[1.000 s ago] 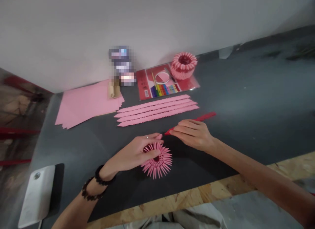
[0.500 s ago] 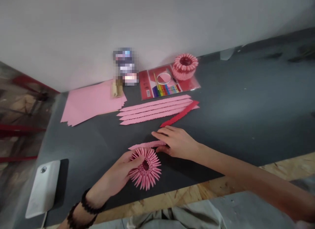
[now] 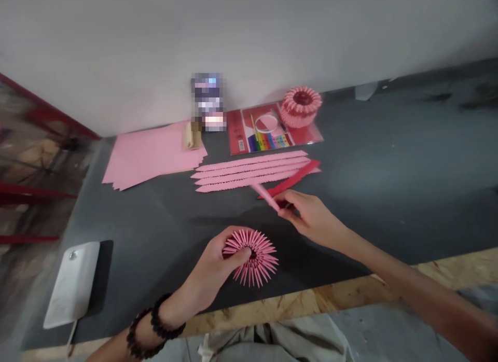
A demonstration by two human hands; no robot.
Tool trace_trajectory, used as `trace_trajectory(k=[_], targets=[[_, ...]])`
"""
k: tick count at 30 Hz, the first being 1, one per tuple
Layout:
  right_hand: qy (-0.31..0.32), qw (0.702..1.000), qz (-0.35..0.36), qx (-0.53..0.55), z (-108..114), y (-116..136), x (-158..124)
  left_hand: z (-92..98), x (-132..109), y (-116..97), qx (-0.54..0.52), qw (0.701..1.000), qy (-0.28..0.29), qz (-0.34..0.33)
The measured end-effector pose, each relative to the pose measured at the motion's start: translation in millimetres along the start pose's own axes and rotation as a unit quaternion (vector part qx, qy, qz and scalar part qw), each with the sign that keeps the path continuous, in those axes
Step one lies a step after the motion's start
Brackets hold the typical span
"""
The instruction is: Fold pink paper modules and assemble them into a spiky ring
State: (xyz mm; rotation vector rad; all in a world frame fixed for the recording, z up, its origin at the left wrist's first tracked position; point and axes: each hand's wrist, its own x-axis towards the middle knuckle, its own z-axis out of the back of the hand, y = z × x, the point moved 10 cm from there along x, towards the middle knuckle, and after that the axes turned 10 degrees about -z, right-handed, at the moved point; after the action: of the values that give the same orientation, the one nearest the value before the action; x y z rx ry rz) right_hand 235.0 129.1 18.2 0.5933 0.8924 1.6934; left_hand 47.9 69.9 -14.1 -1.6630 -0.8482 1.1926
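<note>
My left hand [image 3: 223,258] grips a round pink folded-paper ring [image 3: 262,268] by its left side, thumb at the centre hole and other fingers hidden beneath. A short pink folded-paper strip [image 3: 265,197] is pinched in my right hand [image 3: 305,214], lifted off the table and slanting up to the left. Just behind it lie several long pink paper strips [image 3: 245,174] side by side. One red folded-paper strip [image 3: 293,179] rests across their right end, close to my right fingertips.
Pink paper sheets [image 3: 146,157] with a small tan object [image 3: 190,135] on them lie back left. A propped phone [image 3: 210,102] leans on the wall. A finished-looking pink paper ring stack [image 3: 301,110] stands on a red craft packet [image 3: 237,136]. A white power bank [image 3: 73,284] lies front left.
My right hand has picked the short pink strip up from the table and moved it up and right. My left hand has shifted slightly right with the paper ring.
</note>
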Motion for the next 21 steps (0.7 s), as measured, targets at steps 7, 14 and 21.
trace_trajectory(k=[7, 14, 21], targets=[[-0.071, 0.915, -0.091, 0.387, -11.2, -23.4, 11.9, -14.1, 26.3, 13.8, 0.003, 1.0, 0.009, 0.01], [0.01, 0.896, -0.078, 0.438, -39.7, -24.9, 20.4, -16.8, 37.9, 16.9, 0.004, 0.999, 0.023, -0.035], [-0.026, 0.905, -0.124, 0.406, -35.0, -35.8, 18.7, -16.9, 39.2, 11.1, 0.025, 0.997, 0.033, -0.069]])
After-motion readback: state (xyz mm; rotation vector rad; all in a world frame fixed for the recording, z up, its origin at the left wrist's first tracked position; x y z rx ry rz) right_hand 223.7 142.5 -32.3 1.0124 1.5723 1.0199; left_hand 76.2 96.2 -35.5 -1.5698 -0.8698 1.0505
